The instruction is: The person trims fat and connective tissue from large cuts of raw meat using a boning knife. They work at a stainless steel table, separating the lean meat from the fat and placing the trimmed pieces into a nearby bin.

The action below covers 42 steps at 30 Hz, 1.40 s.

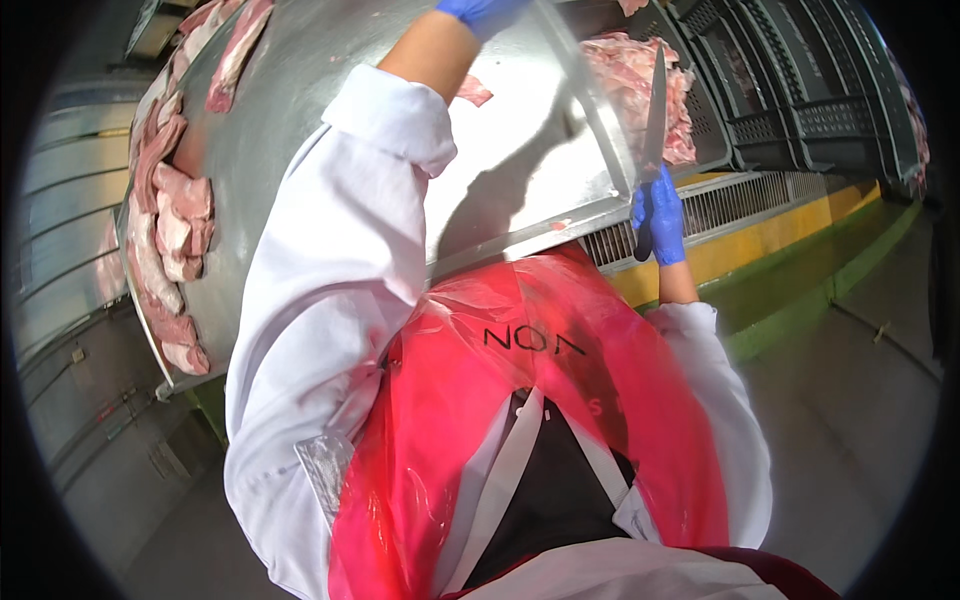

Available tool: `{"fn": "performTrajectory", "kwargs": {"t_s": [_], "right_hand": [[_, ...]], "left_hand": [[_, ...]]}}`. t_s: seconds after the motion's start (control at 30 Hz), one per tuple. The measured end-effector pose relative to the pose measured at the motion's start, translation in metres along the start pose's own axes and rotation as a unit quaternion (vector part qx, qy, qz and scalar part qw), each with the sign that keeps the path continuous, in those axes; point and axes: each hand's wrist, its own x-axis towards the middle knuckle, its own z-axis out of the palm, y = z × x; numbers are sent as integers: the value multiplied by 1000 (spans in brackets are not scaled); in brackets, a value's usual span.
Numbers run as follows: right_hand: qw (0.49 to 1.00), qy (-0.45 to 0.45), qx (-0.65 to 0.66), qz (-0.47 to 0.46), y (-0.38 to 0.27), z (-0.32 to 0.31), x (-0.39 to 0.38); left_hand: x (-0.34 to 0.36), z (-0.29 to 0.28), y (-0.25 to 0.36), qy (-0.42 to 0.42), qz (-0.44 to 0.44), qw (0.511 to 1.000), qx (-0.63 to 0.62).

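Note:
My left hand (478,14) in a blue glove reaches over the steel table (300,60) at the top edge; its fingers are mostly out of view. In my blue-gloved right hand (655,215) a long knife (655,105) with a dark handle points up, just right of the table's rim. Raw pink meat pieces (183,225) lie along the table's left side, and a small piece (470,90) sits below my left hand. A pile of pale pink cuttings (615,85) rests behind the knife, right of the rim.
Dark plastic crates (800,80) stand at upper right beside a metal grating (750,205) and a yellow strip (770,240). A red apron (520,430) covers my front below the table edge. Grey floor (840,390) shows at right.

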Motion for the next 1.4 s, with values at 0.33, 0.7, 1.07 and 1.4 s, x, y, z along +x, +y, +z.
{"fn": "performTrajectory", "kwargs": {"t_s": [0.33, 0.7, 1.07, 1.4], "right_hand": [[993, 82, -88, 9, 2, -44, -60], [960, -217, -171, 43, 18, 86, 57], [933, -252, -217, 135, 50, 345, 143], [924, -228, -268, 149, 46, 363, 79]], "left_hand": [[-193, -110, -243, 31, -13, 781, 623], [-396, -249, -15, 415, -125, 683, 588], [-817, -323, 139, 546, -359, 441, 615], [-709, -386, 140, 390, -183, 414, 802]]}}
